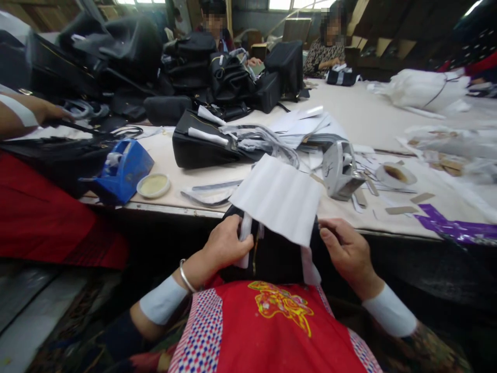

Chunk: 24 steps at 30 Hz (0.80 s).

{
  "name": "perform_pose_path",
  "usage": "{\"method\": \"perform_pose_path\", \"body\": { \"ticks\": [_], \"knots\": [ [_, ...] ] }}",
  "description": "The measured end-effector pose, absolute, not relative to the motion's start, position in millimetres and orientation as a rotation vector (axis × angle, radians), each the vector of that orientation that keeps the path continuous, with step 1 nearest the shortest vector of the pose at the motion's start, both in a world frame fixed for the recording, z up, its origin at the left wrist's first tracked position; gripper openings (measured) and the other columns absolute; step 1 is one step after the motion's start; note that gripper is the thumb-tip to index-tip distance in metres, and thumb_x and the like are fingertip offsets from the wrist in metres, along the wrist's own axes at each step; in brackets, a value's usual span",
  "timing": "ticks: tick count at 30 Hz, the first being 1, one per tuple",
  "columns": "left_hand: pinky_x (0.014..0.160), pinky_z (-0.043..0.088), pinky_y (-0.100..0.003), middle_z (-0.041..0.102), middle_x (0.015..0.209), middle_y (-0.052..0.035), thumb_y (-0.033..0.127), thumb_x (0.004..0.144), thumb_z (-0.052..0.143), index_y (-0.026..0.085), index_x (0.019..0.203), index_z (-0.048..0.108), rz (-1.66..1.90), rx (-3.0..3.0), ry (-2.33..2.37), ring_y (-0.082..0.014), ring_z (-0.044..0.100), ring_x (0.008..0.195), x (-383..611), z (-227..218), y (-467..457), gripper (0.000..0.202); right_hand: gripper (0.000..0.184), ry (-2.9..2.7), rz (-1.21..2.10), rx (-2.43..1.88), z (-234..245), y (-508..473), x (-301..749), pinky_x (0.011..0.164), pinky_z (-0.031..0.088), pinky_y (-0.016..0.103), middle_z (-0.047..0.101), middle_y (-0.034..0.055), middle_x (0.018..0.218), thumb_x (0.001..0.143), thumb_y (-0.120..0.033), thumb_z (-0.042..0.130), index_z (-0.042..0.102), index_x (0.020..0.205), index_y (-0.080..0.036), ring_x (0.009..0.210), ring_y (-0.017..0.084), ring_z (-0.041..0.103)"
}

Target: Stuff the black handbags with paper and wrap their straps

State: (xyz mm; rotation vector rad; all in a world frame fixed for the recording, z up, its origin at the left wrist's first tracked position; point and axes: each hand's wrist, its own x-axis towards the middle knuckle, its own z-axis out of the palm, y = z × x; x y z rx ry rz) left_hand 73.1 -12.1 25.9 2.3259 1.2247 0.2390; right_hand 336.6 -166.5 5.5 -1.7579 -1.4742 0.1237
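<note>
The long pale desk (pixel 357 111) carries a heap of black handbags (pixel 116 46) at its far left, and a black handbag with wrapped handles (pixel 192 145) lies tilted nearer the middle. The black handbag being worked on (pixel 277 259) is off the desk, between the person's hands, just in front of the red apron (pixel 248 331) and below the desk's front edge. A white foam sheet (pixel 279 199) covers part of its top. Judging by this, the padding is laid on but not finished: the sheet spreads loosely, its far edge stands free, and a white strip on the right (pixel 311 269) hangs down unsecured. A stretch of gold zip (pixel 254 254) is uncovered.

Both forearms come up from below, elbows out, wrists bent inward on either side of the bag. The left hand (pixel 225 242) is palm-down, its thumb and fingers clamped on a narrow white strip (pixel 246 228) beside the sheet. The right hand (pixel 348 255) is curled at the bag's right edge, thumb and forefinger close together; whether they pinch anything, I cannot tell.
</note>
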Motion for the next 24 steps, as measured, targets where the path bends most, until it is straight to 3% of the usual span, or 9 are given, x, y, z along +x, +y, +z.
{"method": "perform_pose_path", "body": {
  "ticks": [2, 5, 10, 14, 19, 24],
  "knots": [
    [0.065, 0.049, -0.031, 0.065, 0.081, -0.0034, 0.034, 0.076, 0.064, 0.019, 0.086, 0.057, 0.311, 2.132, 1.119, -0.0194, 0.063, 0.072, 60.7, 28.7, -13.1, 0.019, 0.03, -1.499, 0.207, -1.808, -15.4, -192.2, 329.5, 0.079, 0.056, 0.037, 0.064, 0.0109, 0.11, 0.095, -0.038, 0.057, 0.061, 0.119, -0.02, 0.094, 0.024, 0.065],
    [0.069, 0.053, -0.031, 0.07, 0.089, -0.0033, 0.035, 0.077, 0.065, 0.018, 0.096, 0.058, 0.349, 1.827, 1.001, -0.0192, 0.066, 0.077, 51.6, 32.6, -16.4, 0.025, 0.042, -1.576, 0.1, -1.907, -38.3, -211.8, 304.4, 0.089, 0.056, 0.045, 0.061, 0.0151, 0.117, 0.088, -0.04, 0.067, 0.059, 0.123, -0.018, 0.106, 0.03, 0.061],
    [0.073, 0.052, -0.035, 0.071, 0.094, -0.0058, 0.042, 0.079, 0.067, 0.018, 0.106, 0.061, 0.326, 1.908, 1.163, -0.023, 0.066, 0.082, 65.7, 30.8, -16.9, 0.037, 0.017, -1.548, 0.006, -2.048, -42.1, -209.3, 282.3, 0.085, 0.055, 0.048, 0.062, 0.0163, 0.107, 0.086, -0.026, 0.061, 0.064, 0.1, -0.015, 0.097, 0.031, 0.062],
    [0.072, 0.05, -0.033, 0.069, 0.086, -0.0038, 0.04, 0.08, 0.067, 0.017, 0.098, 0.064, 0.338, 1.842, 1.144, -0.0212, 0.064, 0.078, 64.8, 25.6, -20.4, 0.029, 0.017, -1.438, 0.325, -1.932, -35.6, -227.3, 297.8, 0.094, 0.052, 0.046, 0.065, 0.0137, 0.119, 0.085, -0.025, 0.061, 0.063, 0.101, -0.019, 0.104, 0.029, 0.064],
    [0.071, 0.051, -0.028, 0.066, 0.083, -0.0017, 0.039, 0.075, 0.076, 0.016, 0.094, 0.065, 0.43, 1.365, 0.937, -0.0172, 0.062, 0.077, 37.3, 22.6, -25.4, 0.031, 0.041, -1.026, 1.114, -1.518, -38.7, -256.2, 312.8, 0.096, 0.052, 0.043, 0.067, 0.012, 0.125, 0.091, -0.042, 0.062, 0.056, 0.128, -0.025, 0.114, 0.03, 0.065],
    [0.082, 0.053, -0.034, 0.072, 0.1, -0.0101, 0.04, 0.07, 0.074, 0.015, 0.115, 0.065, 0.386, 1.0, 0.588, -0.0242, 0.068, 0.091, 31.4, 21.4, -7.2, 0.053, 0.061, -0.319, 1.176, -1.17, -40.6, -231.8, 314.4, 0.088, 0.057, 0.049, 0.075, 0.0132, 0.108, 0.089, -0.068, 0.054, 0.046, 0.132, -0.026, 0.097, 0.031, 0.074]
  ]
}}
